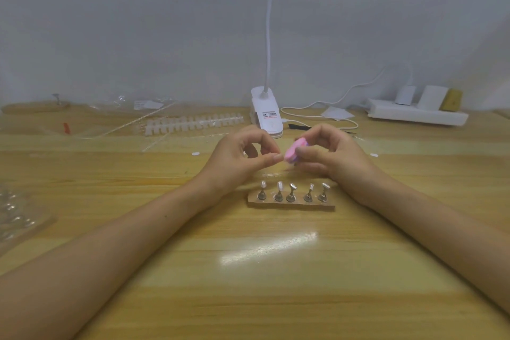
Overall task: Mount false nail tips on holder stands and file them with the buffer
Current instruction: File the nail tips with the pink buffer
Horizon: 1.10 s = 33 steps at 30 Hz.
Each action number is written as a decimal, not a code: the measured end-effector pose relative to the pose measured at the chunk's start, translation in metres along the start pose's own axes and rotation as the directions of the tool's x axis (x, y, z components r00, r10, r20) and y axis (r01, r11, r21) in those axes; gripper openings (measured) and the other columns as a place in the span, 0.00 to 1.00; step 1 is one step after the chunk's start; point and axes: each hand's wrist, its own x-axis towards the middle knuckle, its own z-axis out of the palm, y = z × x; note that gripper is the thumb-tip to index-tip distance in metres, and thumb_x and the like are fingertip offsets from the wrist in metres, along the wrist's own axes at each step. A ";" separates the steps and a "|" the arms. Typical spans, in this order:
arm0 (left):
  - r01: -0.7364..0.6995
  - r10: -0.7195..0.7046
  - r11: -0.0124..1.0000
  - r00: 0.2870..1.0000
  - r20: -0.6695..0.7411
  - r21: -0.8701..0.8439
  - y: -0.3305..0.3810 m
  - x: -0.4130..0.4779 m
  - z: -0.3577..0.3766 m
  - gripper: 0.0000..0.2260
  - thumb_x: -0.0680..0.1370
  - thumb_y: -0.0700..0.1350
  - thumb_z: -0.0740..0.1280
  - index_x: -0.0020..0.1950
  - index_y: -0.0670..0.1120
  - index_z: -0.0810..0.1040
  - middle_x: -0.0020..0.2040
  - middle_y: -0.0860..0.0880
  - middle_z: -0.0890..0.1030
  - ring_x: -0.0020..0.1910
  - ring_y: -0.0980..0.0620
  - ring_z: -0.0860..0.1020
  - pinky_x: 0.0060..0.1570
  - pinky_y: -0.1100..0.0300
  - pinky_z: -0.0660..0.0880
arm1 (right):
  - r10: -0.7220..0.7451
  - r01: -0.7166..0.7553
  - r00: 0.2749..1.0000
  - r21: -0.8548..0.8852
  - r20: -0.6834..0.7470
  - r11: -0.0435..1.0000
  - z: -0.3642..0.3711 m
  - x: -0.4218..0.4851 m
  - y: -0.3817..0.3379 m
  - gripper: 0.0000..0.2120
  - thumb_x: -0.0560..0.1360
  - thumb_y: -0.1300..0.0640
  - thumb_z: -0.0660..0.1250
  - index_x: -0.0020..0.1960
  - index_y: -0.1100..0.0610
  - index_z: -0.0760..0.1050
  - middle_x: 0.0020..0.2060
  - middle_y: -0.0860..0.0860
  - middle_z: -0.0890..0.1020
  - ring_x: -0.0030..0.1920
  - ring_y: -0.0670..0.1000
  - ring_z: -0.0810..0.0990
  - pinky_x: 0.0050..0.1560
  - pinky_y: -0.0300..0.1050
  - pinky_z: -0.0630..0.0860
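- Five stands [291, 193] are in a row on the near base [325, 206]. The two left ones seem to carry tips; the others are unclear.
- Right hand [329, 153] clamps the pink buffer [294, 150] just beyond the stands.
- Left hand [238, 159] has thumb and forefinger together at the buffer. I cannot tell if they pinch a tip.
- Filing seems under way, and mounting is probably unfinished.

I see dim, hazy light; white glare streaks my table [248, 292] at six o'clock; edges bow, blurred.
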 end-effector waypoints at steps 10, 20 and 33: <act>0.003 -0.003 1.000 1.000 0.003 0.025 0.001 0.000 0.000 0.06 0.74 0.40 0.75 0.39 0.48 0.81 0.41 0.49 0.78 0.36 0.57 0.72 0.42 0.64 0.71 | 0.010 -0.003 0.992 -0.052 0.129 0.999 -0.004 0.001 0.000 0.07 0.74 0.63 0.74 0.48 0.61 0.75 0.45 0.60 0.86 0.48 0.57 0.87 0.49 0.48 0.84; -0.010 0.009 1.000 1.000 0.026 0.009 0.002 0.000 -0.001 0.06 0.74 0.39 0.74 0.39 0.47 0.80 0.40 0.50 0.78 0.37 0.59 0.73 0.42 0.65 0.71 | -0.018 0.022 0.995 -0.046 0.096 0.999 -0.003 0.001 0.001 0.06 0.75 0.62 0.73 0.48 0.60 0.76 0.46 0.58 0.86 0.49 0.56 0.86 0.49 0.48 0.83; -0.034 0.033 0.999 0.999 0.018 0.041 -0.001 0.001 0.000 0.06 0.74 0.41 0.74 0.40 0.49 0.80 0.43 0.43 0.79 0.38 0.56 0.72 0.44 0.64 0.71 | -0.034 0.037 0.996 -0.042 0.083 0.998 -0.002 0.001 0.001 0.07 0.75 0.60 0.73 0.48 0.59 0.76 0.46 0.57 0.86 0.49 0.56 0.86 0.50 0.49 0.83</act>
